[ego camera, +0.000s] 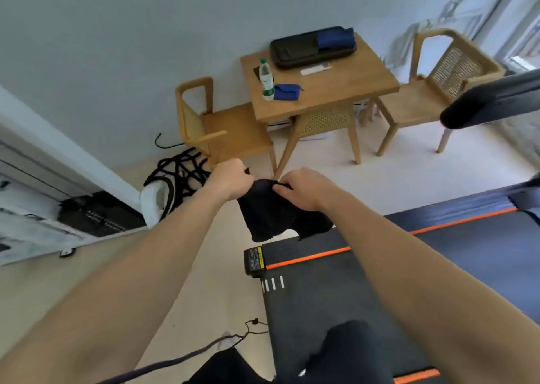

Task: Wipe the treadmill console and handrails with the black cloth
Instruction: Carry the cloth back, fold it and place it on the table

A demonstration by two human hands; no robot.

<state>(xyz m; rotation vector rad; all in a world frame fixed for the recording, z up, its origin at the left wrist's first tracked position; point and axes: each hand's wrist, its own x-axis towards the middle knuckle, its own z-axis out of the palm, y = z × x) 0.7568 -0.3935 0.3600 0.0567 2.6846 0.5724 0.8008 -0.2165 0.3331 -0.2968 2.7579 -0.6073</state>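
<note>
Open air: above the treadmill deck [380, 281] and the pale floor [204, 266] to its left, both bare near the hands, save a thin cord [248, 329] at the deck's near left edge. Obstructions ahead: wooden table [344, 91] against the wall carrying a bottle [266, 79], blue pouch [286, 92] and black case [304, 49], flanked closely by two chairs [222, 126] [432, 91]. Obstructions at the sides: dark handrail [491, 103] jutting in from the right at height; tangled black cables [181, 173] and a white cabinet [43, 164] on the left.
</note>
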